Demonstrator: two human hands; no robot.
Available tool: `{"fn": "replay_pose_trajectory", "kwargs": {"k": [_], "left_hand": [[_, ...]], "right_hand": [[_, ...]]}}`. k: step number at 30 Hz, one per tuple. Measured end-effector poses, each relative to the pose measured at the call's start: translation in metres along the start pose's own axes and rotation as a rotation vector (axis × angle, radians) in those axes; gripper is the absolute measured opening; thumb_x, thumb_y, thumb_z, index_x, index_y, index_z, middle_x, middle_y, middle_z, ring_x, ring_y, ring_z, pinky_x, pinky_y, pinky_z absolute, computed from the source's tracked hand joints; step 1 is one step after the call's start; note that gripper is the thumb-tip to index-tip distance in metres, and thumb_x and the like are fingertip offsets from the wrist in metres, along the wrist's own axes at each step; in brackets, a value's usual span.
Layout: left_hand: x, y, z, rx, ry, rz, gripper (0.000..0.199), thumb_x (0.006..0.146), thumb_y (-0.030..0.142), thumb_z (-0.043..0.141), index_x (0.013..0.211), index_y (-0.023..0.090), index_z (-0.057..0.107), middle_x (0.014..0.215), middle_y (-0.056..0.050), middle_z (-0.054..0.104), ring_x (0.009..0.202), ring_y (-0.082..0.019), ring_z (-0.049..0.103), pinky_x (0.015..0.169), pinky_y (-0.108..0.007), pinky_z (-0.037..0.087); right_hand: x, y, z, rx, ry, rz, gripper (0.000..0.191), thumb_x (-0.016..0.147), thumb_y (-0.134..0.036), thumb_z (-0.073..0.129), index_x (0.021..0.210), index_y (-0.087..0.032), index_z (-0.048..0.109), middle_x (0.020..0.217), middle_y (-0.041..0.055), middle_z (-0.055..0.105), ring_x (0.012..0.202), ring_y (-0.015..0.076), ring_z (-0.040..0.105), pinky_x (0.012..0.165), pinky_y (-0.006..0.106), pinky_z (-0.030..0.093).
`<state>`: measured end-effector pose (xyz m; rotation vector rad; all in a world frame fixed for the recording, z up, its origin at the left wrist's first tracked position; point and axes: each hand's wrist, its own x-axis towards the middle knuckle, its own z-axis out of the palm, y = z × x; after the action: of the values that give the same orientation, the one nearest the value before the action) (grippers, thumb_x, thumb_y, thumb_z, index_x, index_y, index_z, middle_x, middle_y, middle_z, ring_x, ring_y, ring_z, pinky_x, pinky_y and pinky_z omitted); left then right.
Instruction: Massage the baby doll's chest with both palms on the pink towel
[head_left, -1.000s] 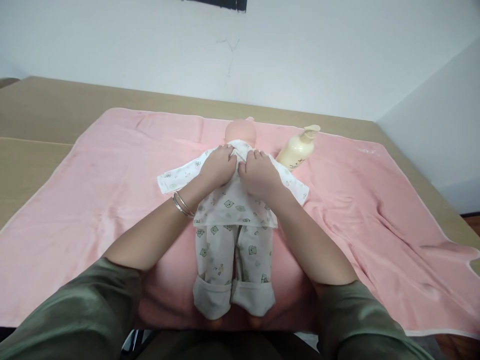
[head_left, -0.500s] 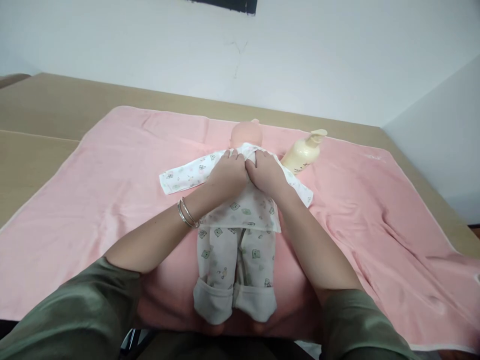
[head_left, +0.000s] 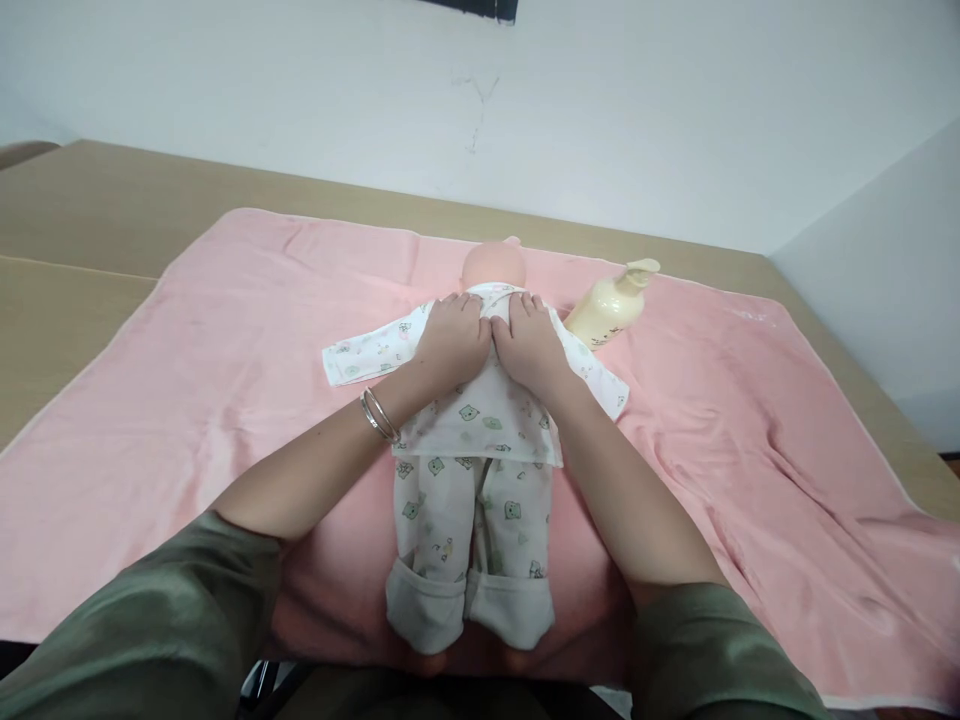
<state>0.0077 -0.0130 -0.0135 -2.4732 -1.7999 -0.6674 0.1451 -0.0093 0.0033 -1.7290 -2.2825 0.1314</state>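
A baby doll lies on a pink blanket, its head away from me. It wears a white printed shirt and matching trousers with turned-up cuffs. My left hand rests on the upper left of the shirt, and my right hand rests on the upper right. Both lie flat over the cloth near the collar, thumbs almost meeting at the middle. Neither hand is seen gripping anything. The shirt's sleeves stretch out to both sides.
A cream pump bottle lies tilted on the blanket, right of the doll's shoulder. The blanket covers much of a wooden table. A white wall stands behind the table.
My hands have moved slightly apart at the collar, and their fingers now lie flatter on the shirt. The doll and the bottle lie as before.
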Motion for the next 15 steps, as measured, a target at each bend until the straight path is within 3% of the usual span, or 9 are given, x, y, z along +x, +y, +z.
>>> {"fn": "replay_pose_trajectory", "kwargs": {"k": [2,5,9,15], "left_hand": [[0.001,0.001,0.003,-0.048,0.020,-0.061,0.038,0.100,0.018,0.031,0.115,0.008,0.064,0.120,-0.023,0.071,0.114,-0.034,0.064,0.105,-0.050,0.047],[0.001,0.002,0.006,-0.115,0.050,-0.112,0.040,0.099,0.019,0.032,0.123,0.009,0.064,0.129,-0.021,0.071,0.124,-0.034,0.062,0.113,-0.053,0.044],[-0.003,0.005,0.007,-0.137,0.006,-0.155,0.048,0.102,0.021,0.030,0.141,0.007,0.056,0.152,-0.021,0.059,0.148,-0.037,0.048,0.124,-0.060,0.034],[-0.012,0.013,-0.003,-0.060,-0.088,-0.017,0.051,0.098,0.012,0.034,0.143,-0.003,0.051,0.152,-0.029,0.055,0.151,-0.035,0.045,0.125,-0.054,0.037]], "right_hand": [[0.005,0.004,0.006,0.031,0.006,0.032,0.064,0.103,-0.032,0.031,0.151,0.008,0.044,0.161,0.0298,0.048,0.153,0.0393,0.041,0.128,0.056,0.029],[0.005,0.006,0.010,0.052,0.026,0.031,0.062,0.102,-0.032,0.030,0.149,0.006,0.047,0.159,0.0296,0.050,0.151,0.0394,0.044,0.128,0.057,0.029],[0.004,0.008,0.009,0.105,0.027,0.018,0.064,0.101,-0.036,0.032,0.149,0.003,0.048,0.160,0.0287,0.049,0.152,0.0422,0.042,0.126,0.061,0.030],[0.005,0.008,0.002,0.123,-0.049,0.053,0.071,0.100,-0.040,0.037,0.156,0.004,0.040,0.169,0.0263,0.038,0.160,0.0434,0.030,0.130,0.061,0.026]]}}
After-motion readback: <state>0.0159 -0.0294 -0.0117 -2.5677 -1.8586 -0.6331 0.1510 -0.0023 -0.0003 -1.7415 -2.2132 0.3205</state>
